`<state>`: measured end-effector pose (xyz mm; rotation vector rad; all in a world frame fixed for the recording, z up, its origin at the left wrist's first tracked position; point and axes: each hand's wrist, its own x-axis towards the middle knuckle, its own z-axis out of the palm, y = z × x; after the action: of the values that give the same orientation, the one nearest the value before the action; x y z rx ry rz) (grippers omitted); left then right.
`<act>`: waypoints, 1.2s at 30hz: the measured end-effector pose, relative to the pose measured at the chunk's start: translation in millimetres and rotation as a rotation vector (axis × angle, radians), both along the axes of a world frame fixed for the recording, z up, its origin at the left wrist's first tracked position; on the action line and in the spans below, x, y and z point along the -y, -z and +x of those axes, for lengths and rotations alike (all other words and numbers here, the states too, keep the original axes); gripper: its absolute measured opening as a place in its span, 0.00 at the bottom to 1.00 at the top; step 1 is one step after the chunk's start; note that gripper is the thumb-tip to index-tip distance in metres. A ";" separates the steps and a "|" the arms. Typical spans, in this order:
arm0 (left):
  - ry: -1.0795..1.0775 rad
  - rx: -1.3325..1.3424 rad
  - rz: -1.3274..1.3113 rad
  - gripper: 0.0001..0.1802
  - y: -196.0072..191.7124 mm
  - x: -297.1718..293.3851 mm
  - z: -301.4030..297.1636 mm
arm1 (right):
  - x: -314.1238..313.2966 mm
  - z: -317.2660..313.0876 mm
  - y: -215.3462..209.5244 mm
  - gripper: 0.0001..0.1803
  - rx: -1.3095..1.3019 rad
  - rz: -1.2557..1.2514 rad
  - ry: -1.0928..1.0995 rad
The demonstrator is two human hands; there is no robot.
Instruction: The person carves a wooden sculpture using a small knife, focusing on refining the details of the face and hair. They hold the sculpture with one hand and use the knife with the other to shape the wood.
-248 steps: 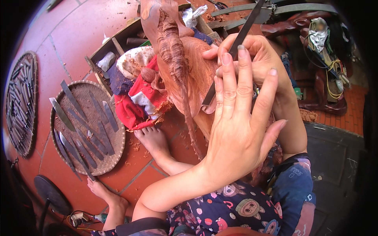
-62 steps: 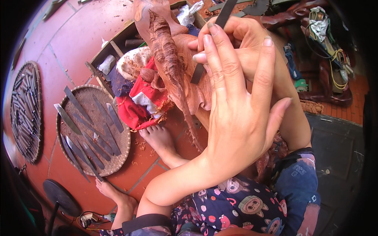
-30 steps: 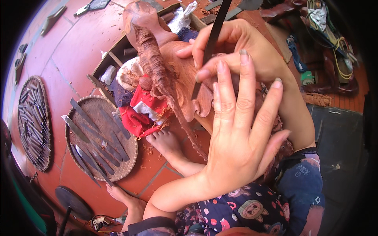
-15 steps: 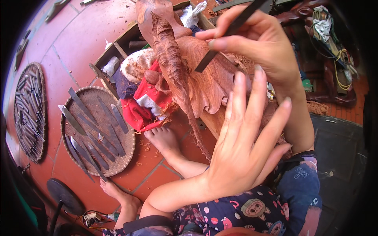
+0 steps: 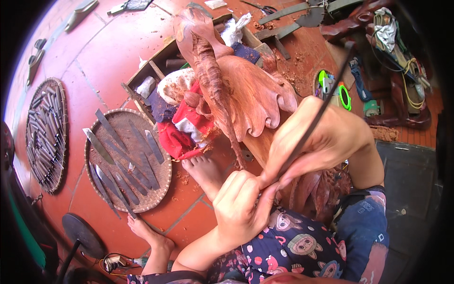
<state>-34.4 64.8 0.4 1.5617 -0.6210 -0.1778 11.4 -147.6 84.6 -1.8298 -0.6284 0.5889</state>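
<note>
My right hand (image 5: 317,142) is closed round a long, thin, dark flat tool (image 5: 326,102) that looks like a scraper or file; its far end slants up to the right. My left hand (image 5: 241,201), also closed, meets the right at the tool's lower end, thumb and fingers pinched there and hiding the tip. Just beyond my hands stands a reddish-brown wood carving (image 5: 250,90) with scalloped, flowing edges. A rough, ridged strip (image 5: 213,80) of it runs down towards my left hand. More carved wood (image 5: 314,191) shows under my right wrist.
Left of my bare feet lies a round woven tray (image 5: 163,187) with several flat blades. A farther tray (image 5: 64,177) is heaped with chisels. Behind the carving is a wooden box (image 5: 156,68) with rags, including a red cloth (image 5: 177,139). A bright green-rimmed object (image 5: 345,98) lies right, near dark wooden furniture (image 5: 416,113).
Both hands have come down and closer to me, off the carving. My left hand, spread open before, has closed at the tool's lower end. The view has shifted slightly.
</note>
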 end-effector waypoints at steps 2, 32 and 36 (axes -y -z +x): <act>0.040 -0.069 -0.004 0.08 0.7 -0.8 2.1 | 11.2 0.4 -13.8 0.18 0.047 -0.218 0.159; -0.738 -0.239 0.879 0.17 217.5 -147.4 142.1 | 15.4 4.0 23.1 0.21 0.484 -0.643 0.344; -0.805 -0.236 1.007 0.19 209.6 -149.7 143.1 | 17.8 2.1 24.4 0.21 0.458 -0.646 0.350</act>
<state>108.6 214.5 -209.2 2.5786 0.4074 -0.0506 13.5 -165.4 60.2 -2.6525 -0.4128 0.1276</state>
